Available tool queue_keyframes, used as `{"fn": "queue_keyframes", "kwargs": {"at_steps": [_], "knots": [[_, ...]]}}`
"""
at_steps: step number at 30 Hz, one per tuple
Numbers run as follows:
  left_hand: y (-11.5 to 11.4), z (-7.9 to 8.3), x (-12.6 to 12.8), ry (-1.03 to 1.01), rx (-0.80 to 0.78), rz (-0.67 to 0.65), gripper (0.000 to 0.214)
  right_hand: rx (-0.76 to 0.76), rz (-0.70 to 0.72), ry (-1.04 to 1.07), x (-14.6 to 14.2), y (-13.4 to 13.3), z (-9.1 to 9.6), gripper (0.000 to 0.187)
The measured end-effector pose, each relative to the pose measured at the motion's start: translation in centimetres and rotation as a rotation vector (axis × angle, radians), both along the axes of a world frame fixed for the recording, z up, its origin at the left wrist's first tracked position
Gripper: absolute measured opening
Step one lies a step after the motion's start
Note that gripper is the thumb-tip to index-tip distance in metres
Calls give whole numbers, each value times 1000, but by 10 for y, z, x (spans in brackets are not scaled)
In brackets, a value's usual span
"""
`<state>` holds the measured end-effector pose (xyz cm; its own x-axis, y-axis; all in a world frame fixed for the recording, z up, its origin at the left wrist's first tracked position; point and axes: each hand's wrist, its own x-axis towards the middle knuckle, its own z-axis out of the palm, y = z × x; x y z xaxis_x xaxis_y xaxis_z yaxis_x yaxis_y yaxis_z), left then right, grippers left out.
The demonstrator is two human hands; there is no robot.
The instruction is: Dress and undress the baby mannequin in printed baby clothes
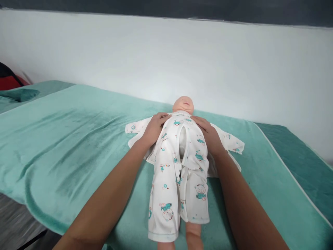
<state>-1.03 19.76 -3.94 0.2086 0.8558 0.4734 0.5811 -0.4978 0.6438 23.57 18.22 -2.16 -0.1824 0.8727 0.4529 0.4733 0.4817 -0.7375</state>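
Observation:
A baby doll (184, 105) lies on its back with its head toward the wall. It wears white split-crotch baby pants (164, 180) printed with teal bears, drawn high up the chest. Beneath them is a matching long-sleeved baby shirt (234, 141), its sleeves spread out to both sides. My left hand (156, 127) is at the upper left edge of the pants, fingers closed on the cloth. At the opposite upper edge my right hand (208, 134) holds the pants in the same way. Some fingertips are hidden by the cloth. The doll's feet run out of view at the bottom.
A light green plush blanket (78, 139) with wrinkles covers the table, over a darker green cloth (299, 156) at the right. A white wall (166, 55) rises directly behind. A red and black object (10, 79) stands at the far left.

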Motion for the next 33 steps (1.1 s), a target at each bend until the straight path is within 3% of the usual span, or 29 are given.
{"fn": "queue_keyframes", "kwargs": {"at_steps": [4,7,11,14,19,24,28,33], "knots": [[-22,0,-4,-56,-49,15,38,-37,-138,133,-3,-22,-7,33],[-38,-3,-8,-67,-156,62,36,-45,-324,76,-3,-39,-10,31],[-47,-8,-13,-194,-353,78,25,-237,-435,33,3,-50,-8,24],[-49,-7,-12,-354,-463,6,21,-415,-355,86,5,-56,-5,24],[-53,1,-6,-626,-670,-146,31,-540,-129,303,-1,-67,7,29],[-59,7,-6,-839,-792,-329,39,-544,-132,373,-10,-73,21,26],[-59,4,-9,-870,-846,-327,46,-634,-81,517,-5,-69,13,34],[-58,0,-8,-879,-852,-341,40,-711,12,633,0,-63,-1,36]]}}
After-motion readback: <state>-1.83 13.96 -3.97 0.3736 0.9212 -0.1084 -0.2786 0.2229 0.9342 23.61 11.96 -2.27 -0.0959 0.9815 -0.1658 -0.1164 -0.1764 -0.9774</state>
